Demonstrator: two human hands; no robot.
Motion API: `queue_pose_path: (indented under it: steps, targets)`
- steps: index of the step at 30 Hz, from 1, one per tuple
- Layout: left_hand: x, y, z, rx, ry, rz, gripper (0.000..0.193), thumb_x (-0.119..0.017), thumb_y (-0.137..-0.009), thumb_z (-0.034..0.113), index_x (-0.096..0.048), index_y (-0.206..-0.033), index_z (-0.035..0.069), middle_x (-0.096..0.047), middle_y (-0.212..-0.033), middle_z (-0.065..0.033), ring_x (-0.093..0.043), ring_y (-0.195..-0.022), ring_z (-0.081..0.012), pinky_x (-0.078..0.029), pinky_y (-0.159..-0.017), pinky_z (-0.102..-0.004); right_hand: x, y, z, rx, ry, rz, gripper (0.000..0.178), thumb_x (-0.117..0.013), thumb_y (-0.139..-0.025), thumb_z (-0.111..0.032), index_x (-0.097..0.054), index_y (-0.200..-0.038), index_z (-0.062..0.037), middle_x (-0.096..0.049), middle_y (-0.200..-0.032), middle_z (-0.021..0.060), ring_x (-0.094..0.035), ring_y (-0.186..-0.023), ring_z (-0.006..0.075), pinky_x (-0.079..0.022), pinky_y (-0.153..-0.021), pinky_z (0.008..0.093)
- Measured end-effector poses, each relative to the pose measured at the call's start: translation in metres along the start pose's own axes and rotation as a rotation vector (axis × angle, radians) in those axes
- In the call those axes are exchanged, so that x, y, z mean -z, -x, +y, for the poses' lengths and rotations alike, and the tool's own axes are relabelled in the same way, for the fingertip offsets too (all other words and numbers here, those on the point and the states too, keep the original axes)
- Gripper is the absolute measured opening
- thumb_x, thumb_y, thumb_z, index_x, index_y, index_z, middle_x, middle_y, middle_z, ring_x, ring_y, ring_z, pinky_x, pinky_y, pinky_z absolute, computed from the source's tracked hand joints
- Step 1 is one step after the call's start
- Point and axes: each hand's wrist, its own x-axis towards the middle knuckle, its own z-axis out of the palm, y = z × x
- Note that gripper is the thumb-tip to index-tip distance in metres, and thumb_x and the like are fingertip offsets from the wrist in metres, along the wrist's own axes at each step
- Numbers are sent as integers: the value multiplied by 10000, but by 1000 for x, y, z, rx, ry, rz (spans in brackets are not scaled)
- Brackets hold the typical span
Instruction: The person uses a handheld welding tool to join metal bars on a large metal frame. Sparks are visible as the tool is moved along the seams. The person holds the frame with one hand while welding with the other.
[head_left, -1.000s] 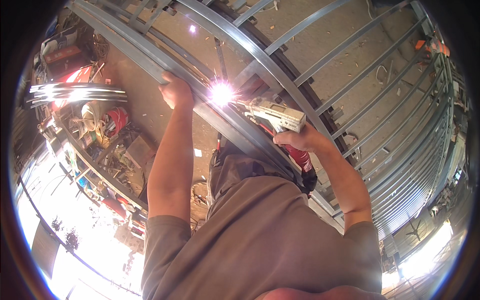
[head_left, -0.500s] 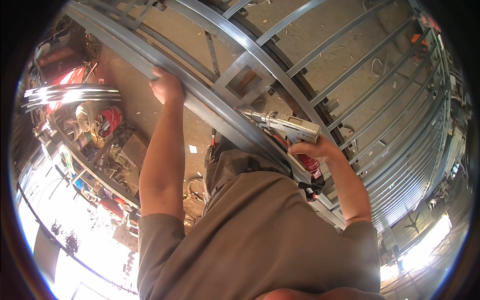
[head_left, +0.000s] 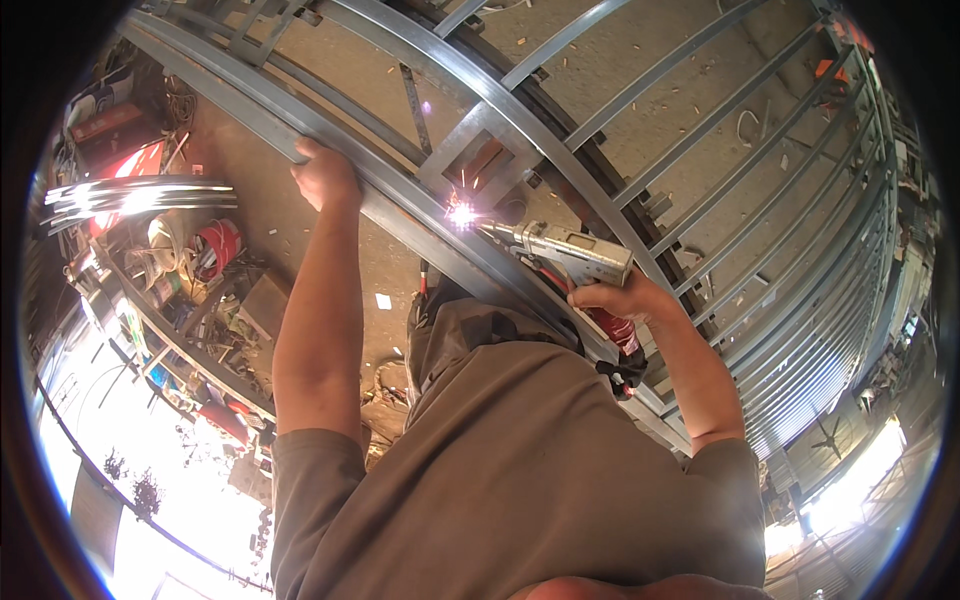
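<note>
My left hand (head_left: 327, 176) is closed over the edge of a long grey steel bar (head_left: 395, 190) that runs diagonally in front of my body. In my right hand (head_left: 640, 298) is a silver handheld welding gun (head_left: 575, 252), its nozzle pointing left at the bar. Bright sparks (head_left: 461, 214) burst just off the nozzle tip, where the bar meets a steel plate with a rectangular opening (head_left: 450, 152). The glare hides the exact spot. A red hose or sleeve (head_left: 618, 330) hangs below the gun's grip.
A curved steel rail (head_left: 480, 85) with many parallel bars (head_left: 690, 145) spreads across the right side. At left stand a bundle of shiny metal strips (head_left: 140, 196), a red-and-white bag (head_left: 218, 248) and cluttered shelving (head_left: 190, 370). Small scraps lie on the floor.
A bright purplish-white arc with sparks has appeared at the gun's tip. Both hands keep their grips; the whole view has shifted slightly.
</note>
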Motion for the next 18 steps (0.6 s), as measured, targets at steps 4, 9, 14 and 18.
queue_pose_path:
  steps: [4, 9, 14, 18]
  targets:
    - [0, 0, -1, 7, 7, -11, 849, -369, -1057, 631, -558, -1422, -112, -631, -1405, -316, -612, -1313, -454, -467, -1138, -504, -1, 1, -1, -11, -43, -2, 330, -836, -829, -88, -696, -1125, -47, -702, -961, 11, -651, -877, 114, -555, -789, 298]
    - [-2, -3, -3, 5, 11, -11, 846, -366, -1057, 629, -557, -1426, -109, -630, -1410, -312, -612, -1315, -451, -466, -1138, -504, 0, 1, 0, 8, -7, -12, 312, -838, -834, -81, -698, -1111, -48, -700, -959, 3, -651, -877, 109, -553, -787, 289]
    - [0, -2, -3, -13, 26, -23, 843, -366, -1057, 626, -553, -1428, -108, -633, -1401, -319, -624, -1297, -452, -479, -1123, -509, 2, 1, 3, -9, 3, -17, 309, -844, -839, -85, -697, -1109, -48, -700, -956, 1, -647, -885, 105, -552, -787, 288]
    - [3, 2, 0, 2, 20, -22, 844, -364, -1058, 625, -552, -1426, -111, -642, -1389, -315, -637, -1276, -453, -487, -1113, -508, 4, 2, 4, -8, 40, -3, 314, -843, -840, -79, -696, -1115, -49, -700, -955, -1, -645, -890, 105, -554, -792, 290]
